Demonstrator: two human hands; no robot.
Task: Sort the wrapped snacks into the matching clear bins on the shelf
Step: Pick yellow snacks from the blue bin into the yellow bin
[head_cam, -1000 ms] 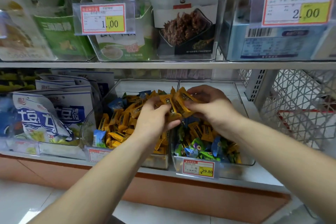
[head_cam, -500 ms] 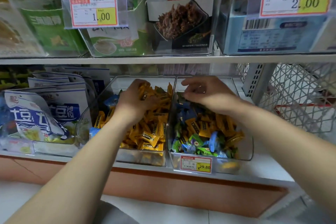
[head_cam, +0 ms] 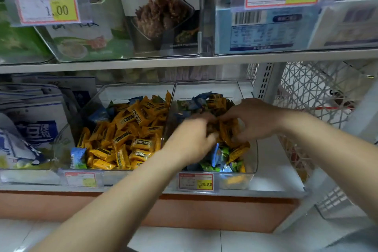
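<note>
Two clear bins sit side by side on the lower shelf. The left bin [head_cam: 90,104] is heaped with yellow wrapped snacks [head_cam: 131,135] and a few blue ones [head_cam: 77,156]. The right bin [head_cam: 250,172] holds a mix of yellow, blue and green wrapped snacks [head_cam: 222,157]. Both hands are inside the right bin. My left hand [head_cam: 191,138], blurred by motion, has its fingers curled among the yellow snacks. My right hand [head_cam: 252,119] curls its fingers round a bunch of yellow snacks [head_cam: 227,133] in the middle of the pile.
Blue-and-white snack bags [head_cam: 34,129] stand left of the bins. The upper shelf [head_cam: 184,61] carries boxes with price tags [head_cam: 47,4]. A white wire basket [head_cam: 315,96] flanks the right. Price label [head_cam: 196,182] hangs on the right bin's front.
My left hand has left the left bin, where it set down yellow snacks, and crossed into the right bin. My right hand has sunk deeper into the mixed pile.
</note>
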